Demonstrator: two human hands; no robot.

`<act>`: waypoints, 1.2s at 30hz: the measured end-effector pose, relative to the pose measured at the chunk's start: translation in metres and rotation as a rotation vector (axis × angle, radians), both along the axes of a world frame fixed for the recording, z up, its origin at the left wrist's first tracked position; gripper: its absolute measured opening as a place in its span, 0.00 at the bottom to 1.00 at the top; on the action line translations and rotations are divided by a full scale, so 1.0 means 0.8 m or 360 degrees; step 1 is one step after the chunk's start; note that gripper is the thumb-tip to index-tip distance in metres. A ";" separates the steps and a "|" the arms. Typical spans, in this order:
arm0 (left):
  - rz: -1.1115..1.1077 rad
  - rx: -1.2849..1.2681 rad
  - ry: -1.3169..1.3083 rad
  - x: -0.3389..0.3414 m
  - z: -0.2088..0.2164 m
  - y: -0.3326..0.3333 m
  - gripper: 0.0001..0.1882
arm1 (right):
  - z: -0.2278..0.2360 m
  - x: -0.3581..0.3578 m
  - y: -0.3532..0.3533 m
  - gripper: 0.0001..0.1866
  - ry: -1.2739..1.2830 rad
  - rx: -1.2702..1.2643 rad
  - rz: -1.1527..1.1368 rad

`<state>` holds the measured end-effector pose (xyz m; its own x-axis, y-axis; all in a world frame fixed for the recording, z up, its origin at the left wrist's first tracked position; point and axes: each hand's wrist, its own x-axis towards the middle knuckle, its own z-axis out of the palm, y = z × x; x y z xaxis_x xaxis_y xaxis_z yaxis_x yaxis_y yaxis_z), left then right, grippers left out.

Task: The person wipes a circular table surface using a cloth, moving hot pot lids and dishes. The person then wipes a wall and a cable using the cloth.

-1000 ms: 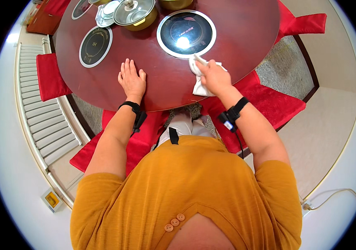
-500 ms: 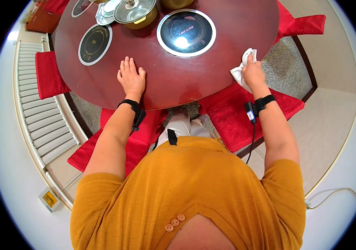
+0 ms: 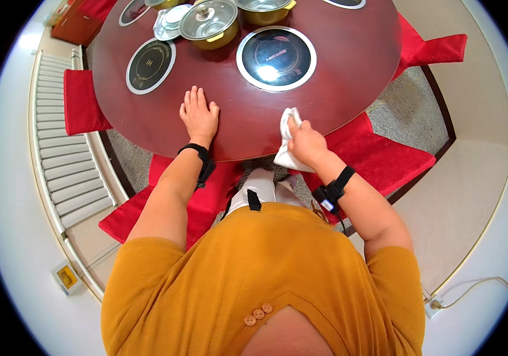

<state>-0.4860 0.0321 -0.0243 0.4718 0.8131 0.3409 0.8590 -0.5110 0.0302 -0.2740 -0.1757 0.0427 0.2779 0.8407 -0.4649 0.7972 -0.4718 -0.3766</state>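
My left hand [image 3: 200, 117] lies flat on the dark red round table [image 3: 236, 127], fingers stretched out and empty. To its right, at the table's near edge, my right hand [image 3: 307, 142] is closed on a white cloth [image 3: 287, 148]. Part of the cloth rests on the tabletop and part hangs over the edge; my fingertips are partly hidden in its folds. Beyond both hands, a round black induction cooktop [image 3: 276, 58] with a silver rim is set into the table. A second one [image 3: 151, 65] sits farther left.
A lidded gold pot [image 3: 215, 40] stands at the back, with another gold pot [image 3: 264, 15] beside it and stacked dishes in clear wrap [image 3: 172, 22] to its left. Red-covered chairs [image 3: 378, 151] ring the table. A white radiator [image 3: 70, 142] runs along the left wall.
My right hand has drawn the cloth leftward and nearer along the table's edge. My left hand stays flat on the table. The whole view has shifted slightly.
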 end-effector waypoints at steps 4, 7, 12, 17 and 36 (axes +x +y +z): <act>0.0012 -0.0020 -0.0038 0.000 0.002 -0.001 0.27 | 0.011 -0.034 0.017 0.29 0.0540 0.0041 0.0090; 0.0026 -0.0048 -0.0045 0.001 0.003 -0.002 0.27 | 0.023 -0.044 0.036 0.32 0.0586 0.0402 -0.0055; 0.0000 -0.0054 -0.0106 -0.003 -0.001 -0.001 0.27 | 0.009 -0.028 0.064 0.32 0.0582 0.0997 -0.0307; -0.0028 -0.0064 -0.0165 -0.004 0.002 -0.002 0.26 | -0.026 0.021 0.056 0.29 -0.0408 0.0996 -0.0428; -0.0610 -0.0828 -0.0735 0.007 0.077 -0.060 0.24 | -0.062 0.027 0.056 0.30 -0.1061 0.0555 -0.0680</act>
